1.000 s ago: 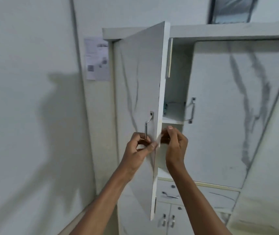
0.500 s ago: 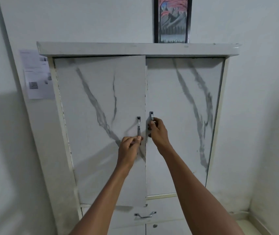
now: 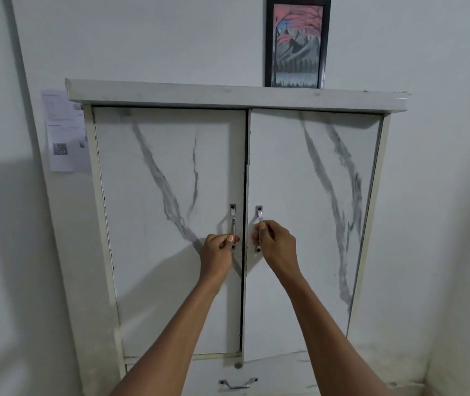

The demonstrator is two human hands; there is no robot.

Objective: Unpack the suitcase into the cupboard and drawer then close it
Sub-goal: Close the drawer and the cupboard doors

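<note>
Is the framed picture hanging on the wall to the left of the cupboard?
No, the framed picture stands on top of the cupboard, right of its middle; a printed paper is at the left.

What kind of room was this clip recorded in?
Probably a bedroom or similar home room: a marble-patterned two-door cupboard with a drawer beneath, a framed painting on top, plain white walls.

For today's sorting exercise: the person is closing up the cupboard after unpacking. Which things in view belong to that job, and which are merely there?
Belonging to the job:
left door
right door
left handle, gripped by the left hand
right handle, gripped by the right hand
drawer below

Merely there:
framed picture
paper notice on the wall
</note>
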